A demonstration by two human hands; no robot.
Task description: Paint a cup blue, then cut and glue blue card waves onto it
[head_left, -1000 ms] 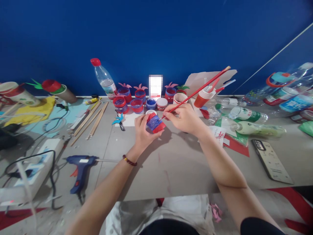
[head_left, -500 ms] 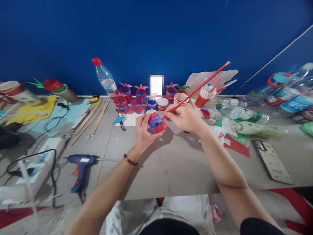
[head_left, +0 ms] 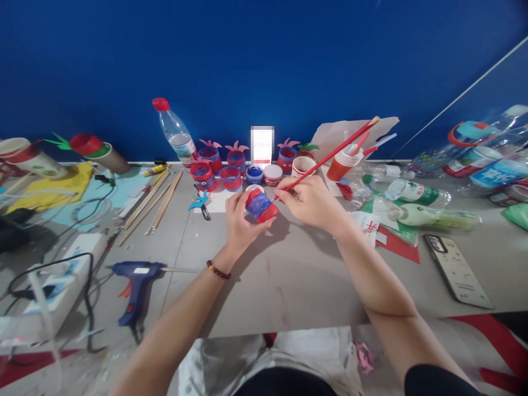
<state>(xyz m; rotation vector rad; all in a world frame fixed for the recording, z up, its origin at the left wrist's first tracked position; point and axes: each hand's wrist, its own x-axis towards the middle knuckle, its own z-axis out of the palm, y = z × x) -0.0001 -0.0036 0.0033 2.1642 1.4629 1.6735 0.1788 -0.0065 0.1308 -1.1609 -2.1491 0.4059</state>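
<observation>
My left hand (head_left: 243, 223) grips a small cup (head_left: 259, 205) painted blue in a band with red at its ends, held tilted on its side above the table. In my right hand (head_left: 307, 201) is a long red paintbrush (head_left: 334, 152), its handle pointing up to the right. The brush tip meets the cup's blue band or lies very close to it; the bristles are hard to make out. Just behind the cup stand an open jar of blue paint (head_left: 254, 175) and a jar with a whitish lid (head_left: 273, 175).
Several red-and-blue painted cups (head_left: 231, 179) line the wall beside a clear bottle (head_left: 177, 135). At left lie a glue gun (head_left: 138, 286), wooden sticks (head_left: 165, 206) and a power strip (head_left: 66, 280). Rightward are a paper cup of brushes (head_left: 342, 165), plastic bottles (head_left: 418, 192) and a phone (head_left: 457, 269).
The brush handle has tipped slightly lower and to the left as my right hand shifted. The left hand keeps the cup in nearly the same spot, and the view has moved slightly.
</observation>
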